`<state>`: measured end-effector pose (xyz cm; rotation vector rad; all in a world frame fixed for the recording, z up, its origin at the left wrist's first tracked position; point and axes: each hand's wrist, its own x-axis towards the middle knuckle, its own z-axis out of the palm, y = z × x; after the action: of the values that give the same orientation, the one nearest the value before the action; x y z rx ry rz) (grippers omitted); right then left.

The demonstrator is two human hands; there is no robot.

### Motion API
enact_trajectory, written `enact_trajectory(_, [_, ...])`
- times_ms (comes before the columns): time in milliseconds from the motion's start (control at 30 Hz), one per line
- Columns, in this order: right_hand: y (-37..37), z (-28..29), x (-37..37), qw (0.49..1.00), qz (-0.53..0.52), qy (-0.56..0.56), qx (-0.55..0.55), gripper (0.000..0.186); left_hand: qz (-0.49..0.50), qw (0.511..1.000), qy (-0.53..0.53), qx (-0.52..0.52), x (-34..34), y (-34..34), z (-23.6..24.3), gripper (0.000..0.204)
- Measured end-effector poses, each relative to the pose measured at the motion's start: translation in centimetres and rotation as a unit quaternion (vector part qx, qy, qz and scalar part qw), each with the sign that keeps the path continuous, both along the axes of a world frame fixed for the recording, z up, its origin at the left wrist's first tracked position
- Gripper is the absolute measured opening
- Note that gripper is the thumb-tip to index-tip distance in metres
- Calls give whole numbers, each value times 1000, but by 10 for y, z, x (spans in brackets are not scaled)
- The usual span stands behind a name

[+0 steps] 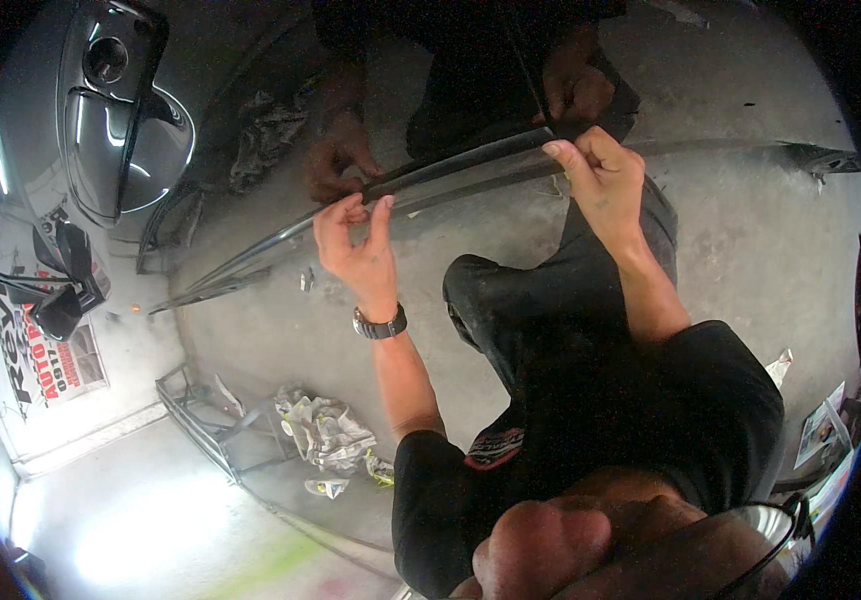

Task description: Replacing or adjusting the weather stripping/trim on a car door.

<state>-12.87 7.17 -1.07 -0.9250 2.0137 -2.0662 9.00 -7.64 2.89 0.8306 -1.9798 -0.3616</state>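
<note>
at fingers [331, 228], strip [461, 159] lower-left to upper-right

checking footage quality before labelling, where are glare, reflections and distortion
Head view, lower left: glare washes out a white patch; head view, top: the dark glossy panel mirrors the left hand and right hand; head view, rim: fisheye distortion bends straight edges.

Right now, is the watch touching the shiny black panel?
Apart. In the head view, the left hand lies between the watch and the shiny black panel, leaving a clear gap.
</note>
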Motion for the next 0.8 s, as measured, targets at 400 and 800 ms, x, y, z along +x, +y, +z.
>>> enact_trajectory(400, [-1,1,1,1000,13,-2,6,36,11,979,141,148,-7,0,5,42])
enact_trajectory(800, [-2,4,4,999,15,-23,22,36,180,937,292,-61,-11,6,-6,26])
